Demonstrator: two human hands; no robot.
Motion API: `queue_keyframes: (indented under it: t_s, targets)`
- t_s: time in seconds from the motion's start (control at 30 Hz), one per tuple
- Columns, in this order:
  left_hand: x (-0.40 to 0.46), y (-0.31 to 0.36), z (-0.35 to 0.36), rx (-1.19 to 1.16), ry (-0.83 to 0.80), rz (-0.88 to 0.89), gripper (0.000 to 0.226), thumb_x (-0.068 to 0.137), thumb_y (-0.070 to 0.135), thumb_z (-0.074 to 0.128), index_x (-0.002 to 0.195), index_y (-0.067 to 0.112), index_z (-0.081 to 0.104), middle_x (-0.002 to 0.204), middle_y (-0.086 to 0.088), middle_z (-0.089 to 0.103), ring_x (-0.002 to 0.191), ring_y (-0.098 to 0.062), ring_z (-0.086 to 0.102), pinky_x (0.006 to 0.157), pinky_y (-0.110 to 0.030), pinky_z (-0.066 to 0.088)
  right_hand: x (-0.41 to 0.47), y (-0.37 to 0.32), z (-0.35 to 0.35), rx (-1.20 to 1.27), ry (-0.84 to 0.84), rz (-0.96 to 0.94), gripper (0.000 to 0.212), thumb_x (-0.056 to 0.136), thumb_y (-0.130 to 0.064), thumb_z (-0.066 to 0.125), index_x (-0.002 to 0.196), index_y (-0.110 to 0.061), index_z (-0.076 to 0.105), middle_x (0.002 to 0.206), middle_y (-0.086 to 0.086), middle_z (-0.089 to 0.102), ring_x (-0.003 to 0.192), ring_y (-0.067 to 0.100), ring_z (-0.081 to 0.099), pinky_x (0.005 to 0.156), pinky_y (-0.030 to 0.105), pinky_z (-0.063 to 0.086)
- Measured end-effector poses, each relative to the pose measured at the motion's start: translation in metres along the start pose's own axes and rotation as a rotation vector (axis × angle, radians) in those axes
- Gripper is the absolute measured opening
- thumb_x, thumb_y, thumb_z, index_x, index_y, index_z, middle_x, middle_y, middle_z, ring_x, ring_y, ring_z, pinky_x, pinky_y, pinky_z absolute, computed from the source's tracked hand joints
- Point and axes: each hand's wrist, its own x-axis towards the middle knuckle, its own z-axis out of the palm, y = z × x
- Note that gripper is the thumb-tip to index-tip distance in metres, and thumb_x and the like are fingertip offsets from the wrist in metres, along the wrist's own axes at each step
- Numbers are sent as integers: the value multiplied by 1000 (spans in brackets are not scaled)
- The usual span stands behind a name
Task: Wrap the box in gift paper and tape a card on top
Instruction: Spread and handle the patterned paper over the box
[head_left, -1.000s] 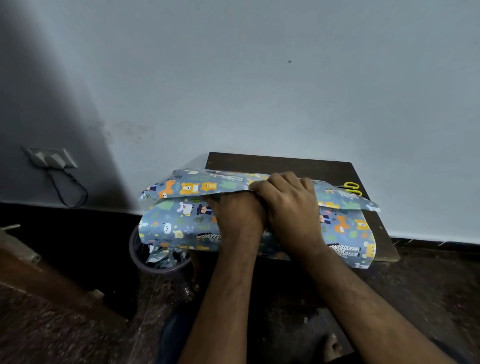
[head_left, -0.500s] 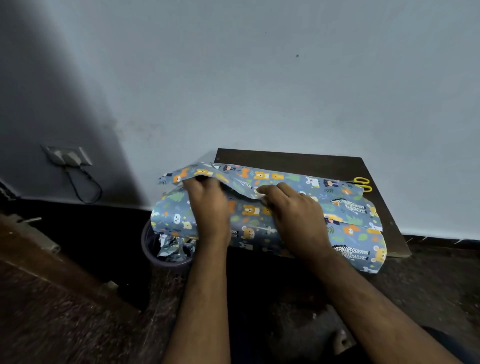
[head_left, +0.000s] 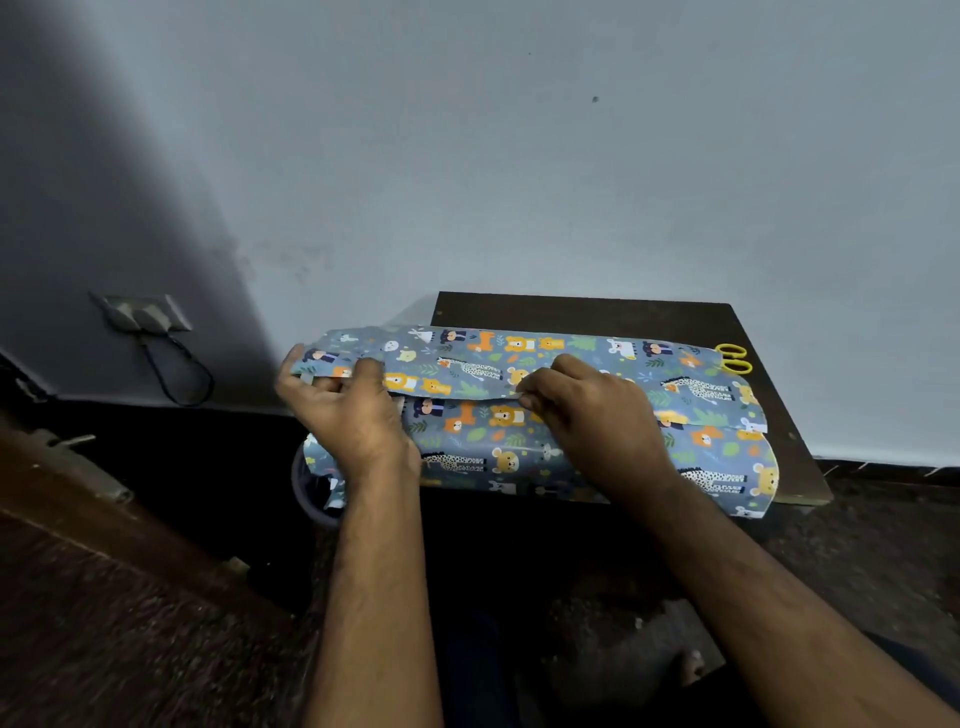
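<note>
Blue gift paper (head_left: 613, 395) printed with cartoon animals lies folded over the box on a small dark brown table (head_left: 597, 312). The box itself is hidden under the paper. My left hand (head_left: 337, 410) pinches the top flap's edge near the paper's left end. My right hand (head_left: 587, 410) pinches the same flap edge near the middle, knuckles up. The flap overlaps the lower layer of paper along the top of the box. No card or tape is in view.
Yellow-handled scissors (head_left: 732, 358) lie on the table's far right, partly under the paper. A round bin (head_left: 306, 493) with paper scraps stands below the table's left end. A wall socket with a black cord (head_left: 140, 314) is at left. The pale wall stands right behind the table.
The far flap has been pulled over the box top. My left hand slid left to the paper's end; my right hand now pinches the flap edge instead of pressing down.
</note>
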Motion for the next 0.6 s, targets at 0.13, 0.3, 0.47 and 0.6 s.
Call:
queue_keyframes:
  t_s: [0.13,0.3,0.47,0.6]
  targets:
    - [6,0,-10,96,69,169,67,77,-19,52,138,6,41,74,4,37,60,-7,41,70,-30,48,-2,-2,1,-20,5,-1,8,98,-29,65,96,-24,71,84,-1,61,61,31,61,49,34,46]
    - [1,14,-15,284,134,497,58,72,-14,44,127,0,52,86,-4,41,77,-19,52,76,-32,49,1,-1,1,-26,-12,-9,15,100,-32,60,98,-23,71,85,-1,62,64,29,62,50,37,49]
    - [-20,23,-3,519,-94,781,39,74,-10,45,101,6,67,96,-2,49,87,-35,54,78,-55,47,1,-1,2,-41,-14,-20,8,99,-27,65,98,-21,70,86,-1,61,63,29,61,49,37,48]
    - [-45,11,8,717,-659,847,30,82,-3,51,99,12,70,102,-2,60,95,-28,60,80,-50,50,2,-4,4,-85,12,-56,4,96,-17,67,98,-19,70,88,1,61,73,29,60,58,35,43]
